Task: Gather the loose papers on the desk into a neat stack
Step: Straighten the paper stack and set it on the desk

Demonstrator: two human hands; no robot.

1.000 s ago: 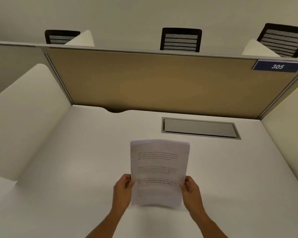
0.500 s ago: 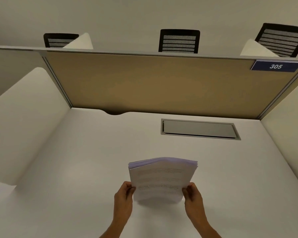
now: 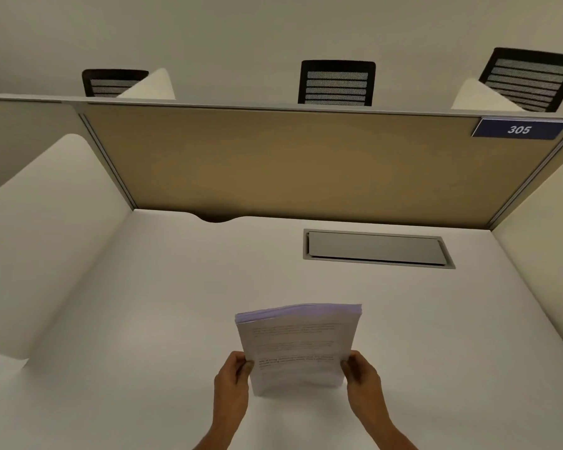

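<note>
A stack of white printed papers stands nearly upright near the front of the white desk, its bottom edge at the desktop and its top edges fanned slightly. My left hand grips the stack's left edge. My right hand grips its right edge. Lines of text face me on the front sheet.
A grey flip-up cable hatch is set into the desk at the back right. A tan partition panel closes the back, with white side dividers left and right. A blue "305" plate and black mesh chairs lie beyond.
The stack dropped from a raised, upright hold down towards the desktop, then tipped a bit more upright again. Both hands kept their grip on its side edges.
</note>
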